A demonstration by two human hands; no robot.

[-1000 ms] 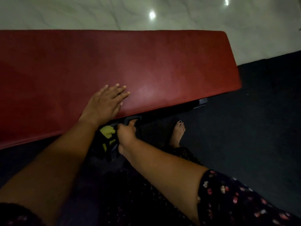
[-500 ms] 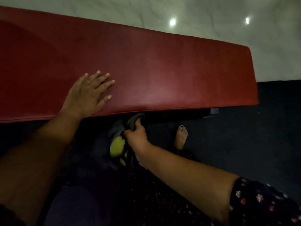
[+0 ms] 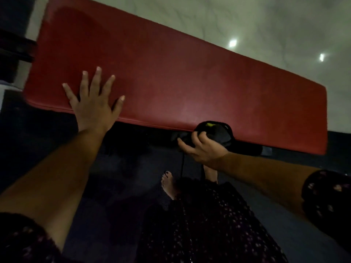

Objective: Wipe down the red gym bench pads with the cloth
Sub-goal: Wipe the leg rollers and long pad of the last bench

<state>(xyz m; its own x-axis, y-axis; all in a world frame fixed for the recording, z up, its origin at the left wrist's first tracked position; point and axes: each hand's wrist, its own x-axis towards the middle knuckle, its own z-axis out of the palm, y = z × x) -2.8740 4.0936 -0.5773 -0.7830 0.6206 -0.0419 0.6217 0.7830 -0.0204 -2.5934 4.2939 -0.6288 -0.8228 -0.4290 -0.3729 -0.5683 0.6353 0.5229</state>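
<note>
Pale marble-patterned floor (image 3: 247, 19) lies beyond the long red padded vinyl bench pad (image 3: 171, 82). Left hand (image 3: 93, 105) rests flat on the pad's near-left part, fingers spread wide. Right hand (image 3: 201, 149) grips a bunched black cloth with a yellow-green patch (image 3: 216, 132) against the pad's near edge.

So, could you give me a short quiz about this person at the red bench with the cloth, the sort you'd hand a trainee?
1. True or false: the left hand lies flat, fingers spread, on the long red padded bench pad.
2. What does the right hand grip? A) a spray bottle B) a dark bunched cloth with a yellow-green patch C) nothing
3. Fill in: the cloth is at the pad's ____ edge (near or far from the person).
Key: 1 true; 2 B; 3 near.
</note>
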